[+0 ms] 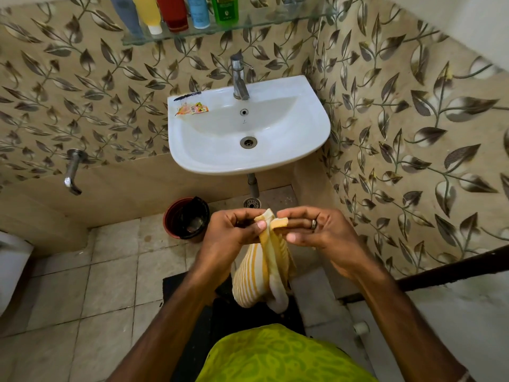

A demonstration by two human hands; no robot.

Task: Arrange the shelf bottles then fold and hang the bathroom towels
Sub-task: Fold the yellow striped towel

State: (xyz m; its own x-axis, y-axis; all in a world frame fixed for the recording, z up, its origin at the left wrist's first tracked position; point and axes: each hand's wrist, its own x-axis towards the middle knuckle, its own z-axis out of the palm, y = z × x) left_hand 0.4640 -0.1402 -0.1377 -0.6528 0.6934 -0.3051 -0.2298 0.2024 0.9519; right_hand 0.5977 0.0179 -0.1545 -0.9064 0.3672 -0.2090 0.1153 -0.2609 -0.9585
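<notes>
Towel [263, 268], yellow/white stripes, hangs bunched in front of person, below sink [192, 150] level. Left hand [234, 232] + right hand [319, 230] each pinch a top corner, nearly touching. Judgement: match corners w/ edges flush, shake flat before folding. Bottles [176, 12] upright on shelf [248, 26].

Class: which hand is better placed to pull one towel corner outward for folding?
Probably either: left hand and right hand each pinch a top corner of the yellow-and-white striped towel.
</notes>
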